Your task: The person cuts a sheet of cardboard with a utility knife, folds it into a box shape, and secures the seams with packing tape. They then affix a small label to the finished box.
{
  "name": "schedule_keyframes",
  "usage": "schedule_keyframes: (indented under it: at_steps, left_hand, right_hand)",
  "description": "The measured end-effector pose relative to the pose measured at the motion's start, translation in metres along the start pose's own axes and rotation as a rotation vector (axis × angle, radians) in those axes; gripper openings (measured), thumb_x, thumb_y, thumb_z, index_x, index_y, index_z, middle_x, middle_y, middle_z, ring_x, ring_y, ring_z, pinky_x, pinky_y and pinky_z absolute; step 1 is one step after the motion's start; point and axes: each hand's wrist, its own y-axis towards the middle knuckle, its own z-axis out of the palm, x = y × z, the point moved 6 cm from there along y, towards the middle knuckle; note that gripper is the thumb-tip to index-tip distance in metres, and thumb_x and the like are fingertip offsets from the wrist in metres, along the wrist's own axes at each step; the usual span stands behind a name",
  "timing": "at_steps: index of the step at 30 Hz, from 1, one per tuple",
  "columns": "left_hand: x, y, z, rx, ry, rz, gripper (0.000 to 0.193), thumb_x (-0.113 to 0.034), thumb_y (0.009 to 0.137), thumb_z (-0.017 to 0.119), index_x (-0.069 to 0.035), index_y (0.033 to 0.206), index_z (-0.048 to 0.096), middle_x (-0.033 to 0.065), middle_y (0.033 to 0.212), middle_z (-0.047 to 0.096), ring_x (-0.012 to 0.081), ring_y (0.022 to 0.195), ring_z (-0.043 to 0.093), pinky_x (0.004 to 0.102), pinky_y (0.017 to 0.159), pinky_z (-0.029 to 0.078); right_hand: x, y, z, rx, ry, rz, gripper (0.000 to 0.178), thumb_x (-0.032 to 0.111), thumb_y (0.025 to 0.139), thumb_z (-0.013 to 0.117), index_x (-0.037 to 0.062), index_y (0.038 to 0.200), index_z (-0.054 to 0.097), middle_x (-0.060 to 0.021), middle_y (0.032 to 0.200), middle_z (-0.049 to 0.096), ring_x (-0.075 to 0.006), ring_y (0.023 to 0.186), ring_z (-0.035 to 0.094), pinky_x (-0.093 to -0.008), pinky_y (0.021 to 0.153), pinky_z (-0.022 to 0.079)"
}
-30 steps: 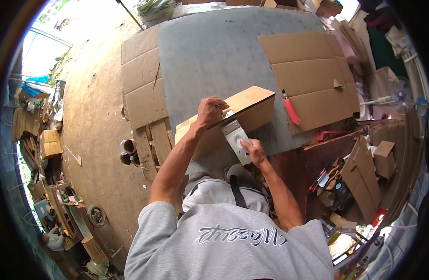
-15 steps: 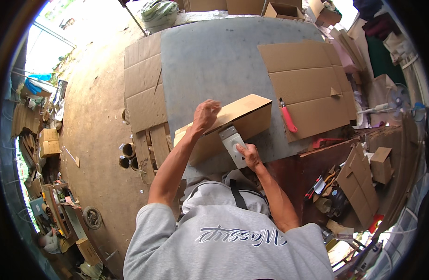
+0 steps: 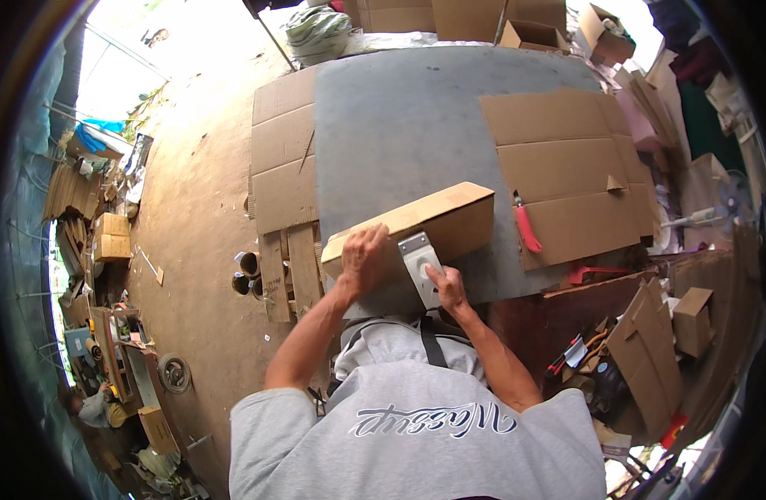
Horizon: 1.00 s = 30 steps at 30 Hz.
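Note:
A long cardboard box (image 3: 458, 227) stands slantwise on the grey tabletop (image 3: 400, 108), its narrow pale top facing up. My left hand (image 3: 363, 257) grips the near top edge toward the box's left end, fingers bent over it. In my right hand (image 3: 448, 287) is a flat grey metal tool (image 3: 418, 265) with two dark spots on its far end. That end lies against the near side of the box, just under the top edge. The tool's exact kind does not show. To the right, a red-handled cutter (image 3: 527, 227) rests on a flattened cardboard sheet (image 3: 566, 158).
Another flattened cardboard sheet (image 3: 283, 158) covers the table's left side, above wooden slats (image 3: 301, 258). Cardboard tubes (image 3: 250, 265) stand on the floor beside them. At right are a fan (image 3: 727, 204) and a small box (image 3: 693, 321). Someone else (image 3: 95, 408) is at far lower left.
My left hand has come down from above the box onto its near top edge. My right hand still holds the metal tool against the box. The whole view has shifted slightly.

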Motion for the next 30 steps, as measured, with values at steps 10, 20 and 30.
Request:
schedule_keyframes:
  at_steps: [10,20,30]
  left_hand:
    - [0.094,0.073,0.009,0.315,-0.108,-0.268,0.025,-0.031,0.102,0.059,-0.009,0.094,0.067,0.0217,0.085,0.071,0.0449,0.083,0.070,0.0537,0.071,0.054]
    - [0.124,0.096,0.018,0.375,-0.161,-0.365,0.030,-0.036,0.104,0.056,-0.012,0.097,0.072,0.0230,0.086,0.071,0.0475,0.087,0.069,0.0551,0.076,0.053]
    - [0.214,0.146,0.081,0.602,-0.445,-0.393,0.048,-0.038,0.110,0.045,0.002,0.101,0.070,0.0226,0.092,0.074,0.0334,0.088,0.071,0.0468,0.086,0.051]
  right_hand:
    - [0.073,0.038,0.007,-0.027,-0.213,-0.037,0.065,0.055,0.098,0.059,-0.0073,0.085,0.071,-0.0198,0.072,0.065,-0.0287,0.072,0.067,-0.0428,0.071,0.050]
    - [0.011,-0.061,-0.016,-0.061,-0.136,0.146,0.069,0.060,0.097,0.057,-0.0070,0.094,0.073,-0.0201,0.079,0.071,-0.0284,0.076,0.066,-0.0417,0.075,0.050]
    - [0.028,0.016,0.010,-0.091,-0.039,0.057,0.068,0.060,0.096,0.059,-0.0065,0.092,0.072,-0.0132,0.074,0.066,-0.0205,0.071,0.060,-0.0385,0.070,0.049]
